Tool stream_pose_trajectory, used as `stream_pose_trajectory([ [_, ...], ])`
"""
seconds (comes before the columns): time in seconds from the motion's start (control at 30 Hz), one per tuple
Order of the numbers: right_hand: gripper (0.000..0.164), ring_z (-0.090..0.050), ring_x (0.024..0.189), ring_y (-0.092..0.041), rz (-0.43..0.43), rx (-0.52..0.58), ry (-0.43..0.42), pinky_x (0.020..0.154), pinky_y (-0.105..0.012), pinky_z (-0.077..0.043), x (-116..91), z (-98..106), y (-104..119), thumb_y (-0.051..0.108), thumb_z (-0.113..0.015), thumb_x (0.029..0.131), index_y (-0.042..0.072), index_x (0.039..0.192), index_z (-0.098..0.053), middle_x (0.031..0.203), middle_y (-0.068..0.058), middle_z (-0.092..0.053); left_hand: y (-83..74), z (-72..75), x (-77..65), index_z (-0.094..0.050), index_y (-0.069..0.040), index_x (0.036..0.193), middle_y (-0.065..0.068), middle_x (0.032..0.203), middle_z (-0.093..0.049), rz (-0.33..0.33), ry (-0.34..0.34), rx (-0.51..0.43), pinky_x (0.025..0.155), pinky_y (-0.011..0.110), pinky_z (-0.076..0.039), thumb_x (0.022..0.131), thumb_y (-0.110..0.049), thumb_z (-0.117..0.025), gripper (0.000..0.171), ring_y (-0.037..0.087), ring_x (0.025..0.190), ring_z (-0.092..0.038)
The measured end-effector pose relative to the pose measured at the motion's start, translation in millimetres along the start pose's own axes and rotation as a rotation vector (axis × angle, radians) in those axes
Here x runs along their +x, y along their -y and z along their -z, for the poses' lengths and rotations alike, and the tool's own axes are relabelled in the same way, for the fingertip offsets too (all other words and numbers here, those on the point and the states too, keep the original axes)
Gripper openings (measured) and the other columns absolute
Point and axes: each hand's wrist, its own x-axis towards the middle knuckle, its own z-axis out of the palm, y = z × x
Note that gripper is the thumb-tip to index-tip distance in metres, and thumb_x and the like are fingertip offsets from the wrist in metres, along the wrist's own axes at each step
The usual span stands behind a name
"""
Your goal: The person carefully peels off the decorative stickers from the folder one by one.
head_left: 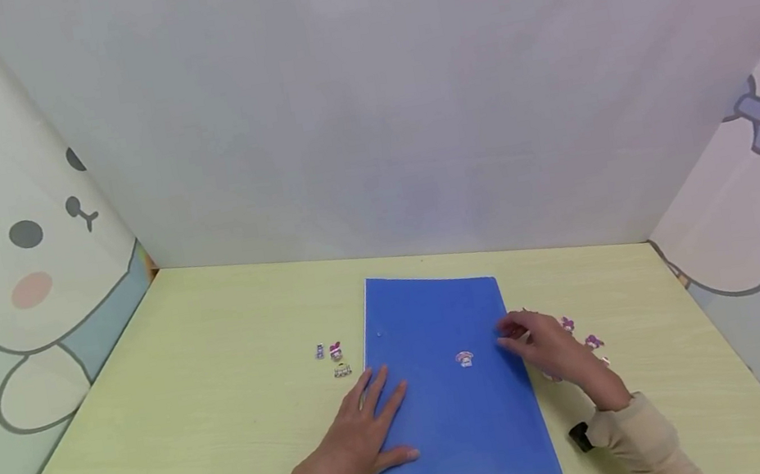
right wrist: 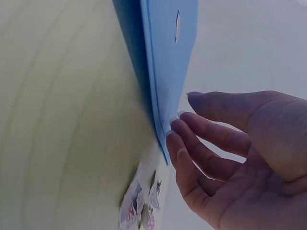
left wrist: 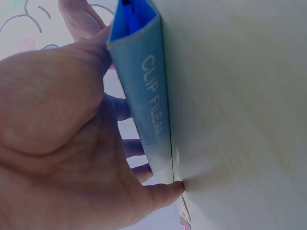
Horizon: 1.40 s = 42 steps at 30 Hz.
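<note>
A blue clip file lies closed on the table, its spine lettered "CLIP FILE" in the left wrist view. One small pink-and-white cartoon sticker is on its cover. My left hand rests on the file's lower left side with fingers spread and straight; the little finger touches the table. My right hand hovers at the file's right edge, fingers loosely bent. In the right wrist view the thumb stands apart from the fingers, and nothing shows between them.
Several cartoon stickers lie on the table right of the file, partly hidden by my right hand. Left of the file are a small blue-grey sticker, a pink-eared one and a wide one. A pale curtain hangs behind the table.
</note>
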Motion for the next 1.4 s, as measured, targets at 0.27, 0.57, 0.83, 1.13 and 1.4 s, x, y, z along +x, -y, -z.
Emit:
stream_pose_trajectory([
  [0.27,0.016,-0.067,0.087,-0.022,0.011,-0.009,0.02,0.074,-0.035,-0.056,0,-7,5,0.002,-0.072,0.094,-0.004,0.109,-0.069,0.098,-0.007,-0.07,-4.6,6.7,0.2,-0.041,-0.002,0.156,0.028,0.161,-0.029,0.016,0.026,-0.027,0.111,0.064,-0.033,0.099,-0.06,-0.056,0.082,0.051,0.147,-0.027],
  [0.57,0.015,-0.067,0.086,-0.021,0.03,-0.015,0.03,0.076,-0.035,-0.057,1,-12,11,0.004,-0.073,0.094,-0.003,0.108,-0.07,0.099,-0.008,-0.071,2.9,-5.2,-0.4,-0.041,-0.005,0.156,0.027,0.16,-0.031,-0.015,-0.024,0.037,0.11,0.062,-0.036,0.1,-0.065,-0.049,0.083,0.049,0.146,-0.029],
  [0.83,0.014,-0.067,0.086,-0.02,0.023,-0.008,0.042,0.074,-0.035,-0.056,1,-15,21,0.007,-0.074,0.094,-0.001,0.106,-0.071,0.098,-0.006,-0.071,-4.5,7.8,-0.5,-0.041,-0.003,0.156,0.028,0.161,-0.03,0.002,0.012,-0.026,0.112,0.062,-0.034,0.099,-0.058,-0.057,0.08,0.051,0.147,-0.027],
  [1.13,0.011,-0.065,0.085,-0.016,0.023,0.01,0.058,0.074,-0.033,-0.057,2,-22,23,0.004,-0.074,0.094,0.001,0.103,-0.07,0.095,-0.003,-0.068,-6.5,10.2,-0.3,-0.041,-0.003,0.156,0.027,0.161,-0.031,0.011,0.031,0.02,0.112,0.06,-0.035,0.099,-0.058,-0.057,0.081,0.049,0.147,-0.028],
  [1.4,0.009,-0.064,0.082,-0.013,0.058,0.015,0.072,0.072,-0.031,-0.056,1,-24,28,0.008,-0.074,0.094,0.003,0.101,-0.07,0.093,-0.001,-0.067,-7.0,12.1,-0.4,-0.04,-0.003,0.157,0.027,0.162,-0.029,0.018,0.046,0.021,0.113,0.06,-0.034,0.1,-0.058,-0.057,0.081,0.049,0.148,-0.028],
])
